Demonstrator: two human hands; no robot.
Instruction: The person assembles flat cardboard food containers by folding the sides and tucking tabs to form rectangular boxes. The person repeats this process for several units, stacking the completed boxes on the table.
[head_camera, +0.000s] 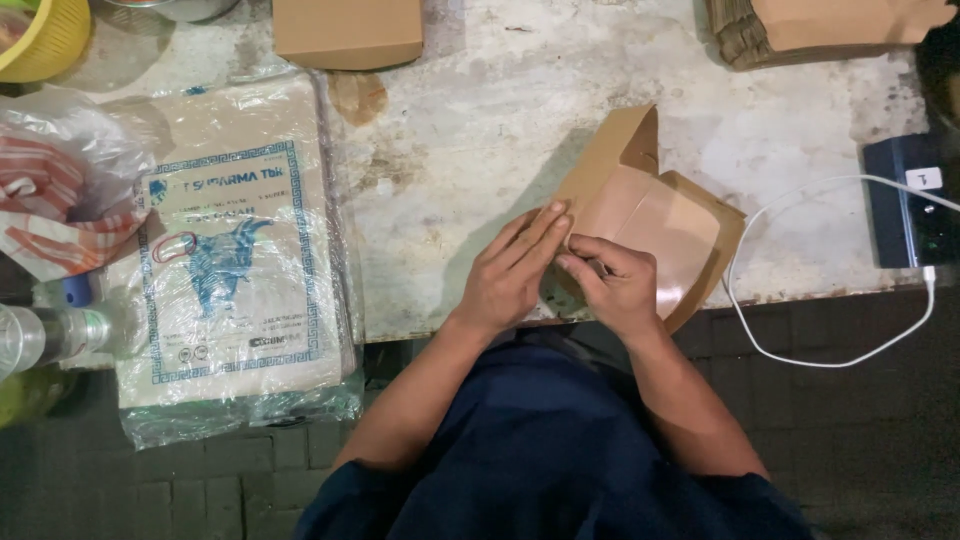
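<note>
A brown cardboard food box, partly folded with its flaps standing up, rests at the near edge of a worn white table. My left hand presses flat against the box's near left corner. My right hand pinches a flap at the same corner, fingers curled on the cardboard. Both hands touch each other at the fingertips.
A plastic-wrapped pack of brown paper sheets lies left. A folded box and a stack of flat box blanks sit at the far edge. A dark power bank with white cable is right. Yellow basket, striped bag, bottle at left.
</note>
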